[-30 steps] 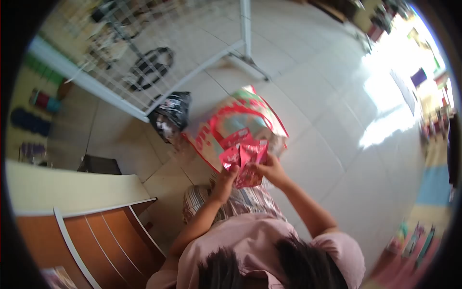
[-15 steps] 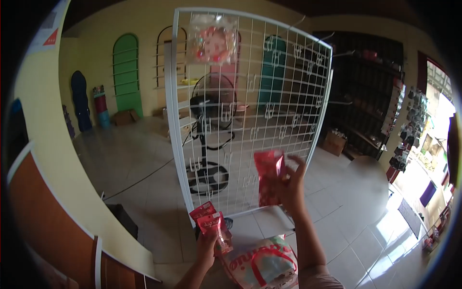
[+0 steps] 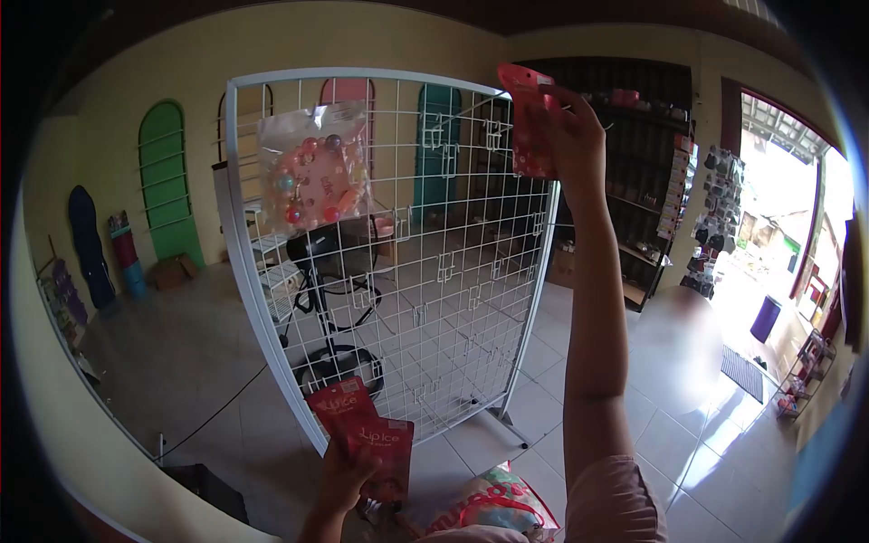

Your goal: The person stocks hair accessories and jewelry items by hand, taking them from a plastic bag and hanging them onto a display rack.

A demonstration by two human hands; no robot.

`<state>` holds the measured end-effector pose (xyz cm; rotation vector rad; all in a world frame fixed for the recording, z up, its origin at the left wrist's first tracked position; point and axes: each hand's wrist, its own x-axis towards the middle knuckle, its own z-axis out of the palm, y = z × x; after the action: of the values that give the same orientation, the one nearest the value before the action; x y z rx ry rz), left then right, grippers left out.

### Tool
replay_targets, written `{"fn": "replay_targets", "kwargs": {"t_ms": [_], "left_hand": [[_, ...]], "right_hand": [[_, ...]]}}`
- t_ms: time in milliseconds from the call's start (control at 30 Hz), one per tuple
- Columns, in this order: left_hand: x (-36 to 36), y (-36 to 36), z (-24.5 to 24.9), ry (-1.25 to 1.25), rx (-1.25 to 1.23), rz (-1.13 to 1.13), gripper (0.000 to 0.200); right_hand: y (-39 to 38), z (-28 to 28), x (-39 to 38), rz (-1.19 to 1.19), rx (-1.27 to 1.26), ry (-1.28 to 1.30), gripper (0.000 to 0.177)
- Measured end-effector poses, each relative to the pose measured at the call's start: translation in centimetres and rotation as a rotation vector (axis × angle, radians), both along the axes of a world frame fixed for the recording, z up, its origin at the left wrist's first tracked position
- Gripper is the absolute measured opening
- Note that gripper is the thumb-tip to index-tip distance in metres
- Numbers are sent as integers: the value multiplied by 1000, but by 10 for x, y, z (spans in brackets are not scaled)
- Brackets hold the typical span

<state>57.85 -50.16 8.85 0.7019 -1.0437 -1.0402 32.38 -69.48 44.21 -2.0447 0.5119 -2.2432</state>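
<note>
High at the top right of the white wire grid rack [image 3: 425, 308], my right hand [image 3: 572, 136] grips a red pouch [image 3: 528, 127] beside a protruding hook. Down at the lower left, my left hand [image 3: 348, 471] is closed around two red "Lip Ice" packets [image 3: 385, 452], which overlap in front of the rack's lower frame. A clear bag with a beaded ring and pink card [image 3: 317, 172] hangs at the rack's upper left. Several small white hooks are spread over the grid.
Behind the rack stands a black fan [image 3: 330, 262]. A printed plastic bag [image 3: 493, 502] lies on the floor below. Dark shelves [image 3: 634, 181] line the back right, and a green arched panel [image 3: 167, 181] is on the back wall. A cable crosses the left floor.
My right hand has risen with its pouch from the rack's lower right to its top corner. The rack now appears further left and nearer. My left hand still holds its packets.
</note>
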Motion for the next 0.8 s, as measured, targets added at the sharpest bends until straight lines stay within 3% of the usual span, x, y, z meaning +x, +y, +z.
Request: {"fn": "replay_targets", "kwargs": {"t_ms": [300,400,500,733,800], "left_hand": [[-18,-17,21,89,-14,-81,60],[-17,-21,27,37,-40,-99,59],[-17,-20,33,9,-102,-101,59],[-19,-20,46,-1,-97,-132,61],[-22,-20,51,17,-76,-152,61]], "right_hand": [[10,-11,-1,108,43,43,36],[5,-3,-2,47,94,58,36],[1,-2,-3,170,-1,-19,37],[2,4,-7,52,116,94,39],[-8,1,-7,135,148,150,40]]}}
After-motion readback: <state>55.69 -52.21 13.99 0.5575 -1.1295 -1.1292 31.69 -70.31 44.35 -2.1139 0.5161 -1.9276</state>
